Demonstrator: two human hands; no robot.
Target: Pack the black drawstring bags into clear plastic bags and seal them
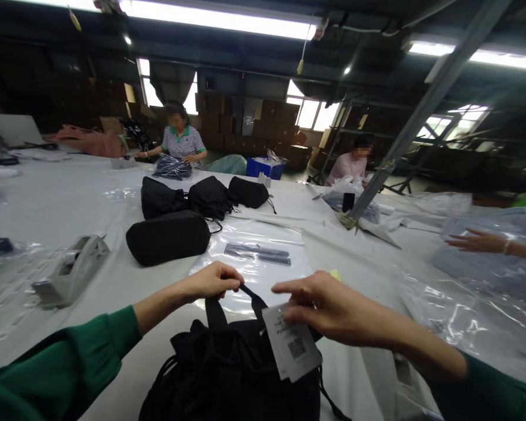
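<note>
A large black bag [236, 374] lies at the near edge of the table, with its handle raised. My left hand [217, 280] is closed, pinching the top of that handle. A white paper tag [291, 345] with a printed square code hangs at the bag's right side. My right hand [319, 301] is beside the tag, its index finger stretched to the left and its thumb over the tag's upper edge; the fingertips behind the tag are partly hidden. Just beyond both hands lies a clear plastic bag [258, 254] with dark printed lines.
Several black pouches [169, 237] lie beyond my left hand. A grey tape dispenser [72, 272] stands at the left. A metal post [416, 128] rises at the right. Another person's hand [477, 241] rests on plastic bags [499, 257]. Two people are at the far side.
</note>
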